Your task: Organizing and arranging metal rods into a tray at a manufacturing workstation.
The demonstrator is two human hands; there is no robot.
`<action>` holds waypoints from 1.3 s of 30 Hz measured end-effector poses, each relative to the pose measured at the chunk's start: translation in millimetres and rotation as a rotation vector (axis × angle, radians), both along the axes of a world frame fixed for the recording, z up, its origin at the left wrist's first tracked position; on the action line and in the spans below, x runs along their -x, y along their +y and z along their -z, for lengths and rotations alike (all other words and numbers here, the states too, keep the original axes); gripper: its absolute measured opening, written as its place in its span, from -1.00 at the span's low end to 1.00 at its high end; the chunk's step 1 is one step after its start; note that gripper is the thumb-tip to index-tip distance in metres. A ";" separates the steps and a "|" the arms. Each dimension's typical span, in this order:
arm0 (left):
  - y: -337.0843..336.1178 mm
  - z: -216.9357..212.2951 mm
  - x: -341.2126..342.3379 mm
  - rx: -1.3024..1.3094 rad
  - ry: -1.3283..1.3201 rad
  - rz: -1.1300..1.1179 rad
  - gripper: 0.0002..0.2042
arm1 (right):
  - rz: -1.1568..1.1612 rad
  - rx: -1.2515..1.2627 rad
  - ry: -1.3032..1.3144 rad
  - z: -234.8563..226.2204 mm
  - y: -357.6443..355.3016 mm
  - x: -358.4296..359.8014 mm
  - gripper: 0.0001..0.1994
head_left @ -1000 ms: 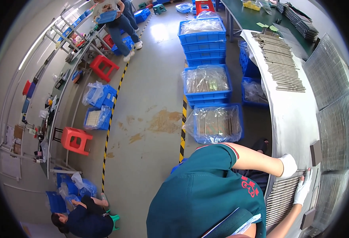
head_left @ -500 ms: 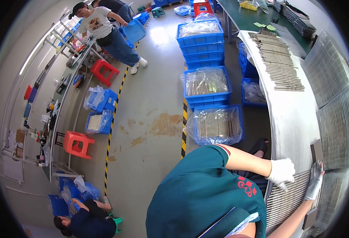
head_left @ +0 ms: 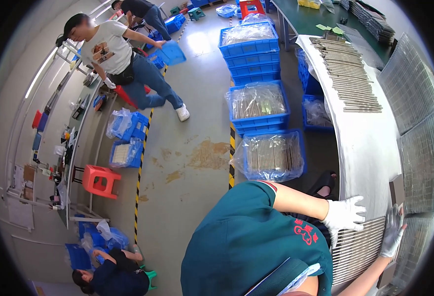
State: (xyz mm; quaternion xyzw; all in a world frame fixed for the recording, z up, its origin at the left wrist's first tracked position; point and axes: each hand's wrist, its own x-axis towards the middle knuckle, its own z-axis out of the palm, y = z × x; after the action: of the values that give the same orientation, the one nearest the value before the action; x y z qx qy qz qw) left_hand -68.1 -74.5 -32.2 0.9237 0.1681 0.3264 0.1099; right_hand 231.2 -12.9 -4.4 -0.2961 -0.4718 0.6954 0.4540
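My left hand [head_left: 345,215], in a white glove, lies flat with fingers spread on a row of thin metal rods [head_left: 357,249] laid side by side at the near end of a white table [head_left: 370,148]. My right hand [head_left: 392,232], also gloved, rests open on the same rods further right, next to wire mesh racks [head_left: 416,167]. A small dark block [head_left: 397,190] sits just beyond my right hand. Neither hand grips anything. More rods [head_left: 347,74] lie in rows at the far end of the table.
Blue crates of bagged rods [head_left: 271,155] stand stacked on the floor left of the table. A person in a white shirt [head_left: 116,54] carries a blue crate at upper left. Another person [head_left: 111,274] crouches at lower left. A red stool [head_left: 97,180] stands by a bench.
My hands have spread apart over the rods, the left sliding left and the right sliding right. The person in the white shirt has walked into view with a blue crate.
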 end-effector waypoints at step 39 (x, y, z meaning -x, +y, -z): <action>0.3 -2.1 -1.4 0.055 0.004 0.024 0.02 | -0.105 0.086 0.340 -12.4 -30.9 -29.4 -0.33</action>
State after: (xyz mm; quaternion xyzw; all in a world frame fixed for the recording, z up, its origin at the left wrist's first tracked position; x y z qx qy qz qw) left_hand -66.7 -74.2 -30.1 0.9228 0.1662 0.3186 0.1388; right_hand 260.6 -43.8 8.1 -0.1686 -0.3727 0.7778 0.4772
